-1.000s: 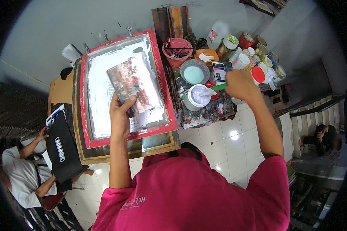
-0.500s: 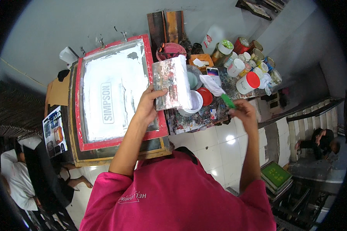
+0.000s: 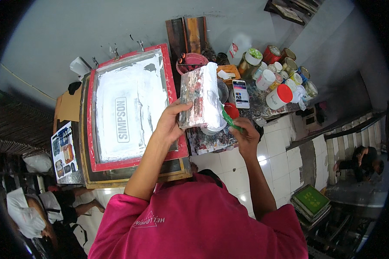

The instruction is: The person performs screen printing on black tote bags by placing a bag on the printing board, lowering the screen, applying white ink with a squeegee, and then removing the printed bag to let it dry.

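My left hand (image 3: 170, 120) grips a squeegee (image 3: 193, 97) by its stained, paint-splattered side, with the thumb across it. White ink thickly coats the squeegee's right edge. In my right hand (image 3: 247, 134) is a green-handled spatula (image 3: 230, 118), its handle held between thumb and fingers. The spatula's blade end meets the white-coated edge of the squeegee and is hidden there. Beneath both stands a white tub (image 3: 215, 130), mostly covered by the squeegee. To the left lies a red-framed printing screen (image 3: 90, 129), its mesh spread with white ink around a lettered design.
Behind my hands, a phone (image 3: 241, 94), a red lid (image 3: 231, 110) and a pink bowl (image 3: 191, 61) sit on the ink-stained table. Several cans and a red-capped jar (image 3: 279, 96) crowd its right part. One person (image 3: 36, 211) is at lower left, another (image 3: 362, 162) at far right.
My right hand has brought the spatula left and down against the squeegee's inked edge. The squeegee has shifted slightly right. The person at left has changed posture.
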The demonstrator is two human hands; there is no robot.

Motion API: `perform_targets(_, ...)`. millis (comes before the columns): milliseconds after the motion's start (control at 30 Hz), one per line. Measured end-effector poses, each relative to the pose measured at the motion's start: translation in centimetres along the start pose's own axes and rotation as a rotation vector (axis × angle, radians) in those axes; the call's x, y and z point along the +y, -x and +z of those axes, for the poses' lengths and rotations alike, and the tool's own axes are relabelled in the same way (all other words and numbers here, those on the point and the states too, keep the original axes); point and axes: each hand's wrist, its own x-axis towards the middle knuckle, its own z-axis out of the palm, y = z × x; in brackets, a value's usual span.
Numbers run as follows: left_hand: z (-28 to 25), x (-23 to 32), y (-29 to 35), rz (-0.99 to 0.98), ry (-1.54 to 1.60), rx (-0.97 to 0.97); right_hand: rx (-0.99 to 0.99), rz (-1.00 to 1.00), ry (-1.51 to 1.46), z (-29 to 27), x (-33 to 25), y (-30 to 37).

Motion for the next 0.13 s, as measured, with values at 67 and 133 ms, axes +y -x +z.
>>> perform_targets(67,-0.17,-0.09,-0.05,-0.005,0.013,-0.001,-0.035,-0.024,0.084,-0.9,0.31,0.27)
perform_targets(133,-0.18,-0.16,-0.27,-0.007,0.02,-0.005,-0.041,-0.058,0.113,-1.23,0.16,0.31)
